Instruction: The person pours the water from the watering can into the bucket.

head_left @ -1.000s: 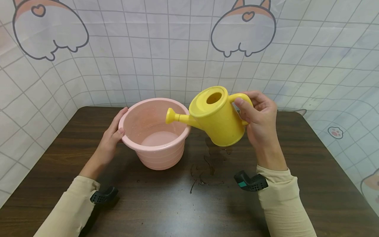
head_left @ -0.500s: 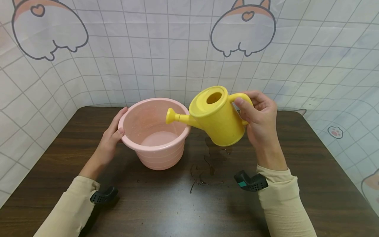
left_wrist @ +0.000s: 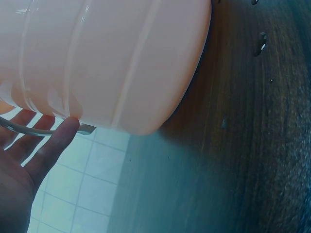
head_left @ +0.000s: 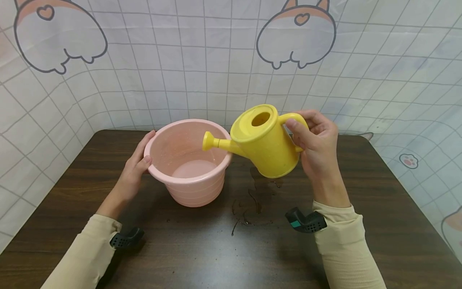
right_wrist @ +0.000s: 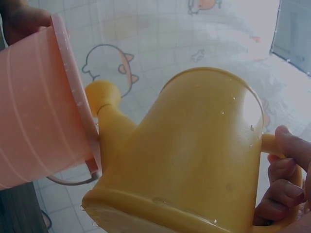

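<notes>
A pink plastic bucket (head_left: 196, 190) stands on the dark wooden table. My left hand (head_left: 131, 170) holds its left side, the thumb at the rim and fingers along the outer wall. In the left wrist view the fingers (left_wrist: 58, 141) touch the wall near a curved handle (left_wrist: 29, 130). Gripped by its loop handle, a yellow watering can (head_left: 272, 148) is held above the table in my right hand (head_left: 319, 140). The can tilts left, and its spout head (head_left: 208, 141) reaches over the bucket's right rim. No stream of water shows at the spout.
Water streaks and drops (head_left: 252, 206) lie on the tabletop (head_left: 202, 253) between the bucket and my right wrist. A white grid-patterned cloth (head_left: 216, 56) with cartoon animals hangs behind the table and along its sides.
</notes>
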`<state>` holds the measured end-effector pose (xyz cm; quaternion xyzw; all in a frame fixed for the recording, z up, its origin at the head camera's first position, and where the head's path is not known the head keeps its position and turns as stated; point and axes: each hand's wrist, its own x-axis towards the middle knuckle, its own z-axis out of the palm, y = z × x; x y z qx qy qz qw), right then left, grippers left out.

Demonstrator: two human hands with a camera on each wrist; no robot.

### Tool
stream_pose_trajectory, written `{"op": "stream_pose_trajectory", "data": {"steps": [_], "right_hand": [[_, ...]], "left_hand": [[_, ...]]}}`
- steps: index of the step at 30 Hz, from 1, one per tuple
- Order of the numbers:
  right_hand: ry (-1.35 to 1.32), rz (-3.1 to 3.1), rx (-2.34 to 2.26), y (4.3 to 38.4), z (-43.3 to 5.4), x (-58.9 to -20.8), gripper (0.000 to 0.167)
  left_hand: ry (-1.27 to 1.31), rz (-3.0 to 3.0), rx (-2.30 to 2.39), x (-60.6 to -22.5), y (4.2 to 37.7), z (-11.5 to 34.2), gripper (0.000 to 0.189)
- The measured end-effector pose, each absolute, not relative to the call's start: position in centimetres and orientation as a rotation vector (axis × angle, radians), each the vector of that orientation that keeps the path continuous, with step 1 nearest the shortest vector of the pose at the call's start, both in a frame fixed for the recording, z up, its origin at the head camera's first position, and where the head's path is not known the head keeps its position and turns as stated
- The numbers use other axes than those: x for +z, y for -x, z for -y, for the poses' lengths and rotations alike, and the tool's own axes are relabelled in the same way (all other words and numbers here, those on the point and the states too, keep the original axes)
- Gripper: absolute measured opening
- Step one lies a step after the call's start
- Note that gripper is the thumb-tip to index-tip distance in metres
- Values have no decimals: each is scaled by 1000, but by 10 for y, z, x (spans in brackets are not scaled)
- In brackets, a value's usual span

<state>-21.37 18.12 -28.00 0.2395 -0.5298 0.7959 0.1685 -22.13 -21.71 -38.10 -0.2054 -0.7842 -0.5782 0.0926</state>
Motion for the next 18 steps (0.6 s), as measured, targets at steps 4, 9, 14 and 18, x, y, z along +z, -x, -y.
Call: {"op": "stream_pose_trajectory", "data": {"steps": [4,9,14,18], "right_hand": [[-655,1526,2255,213,-181,-279,7],[-641,1530,2263,213,-180,-278,9],[-635,1528,2271,212,-181,-278,9],[-631,1532,2267,212,-181,-278,9]], "left_hand": [[613,2333,-1709,-380,221,217,57],[616,2336,-1703,-380,221,217,57],[614,2323,-1707,-380,221,217,56],[612,2317,-1707,-381,221,216,56]]}}
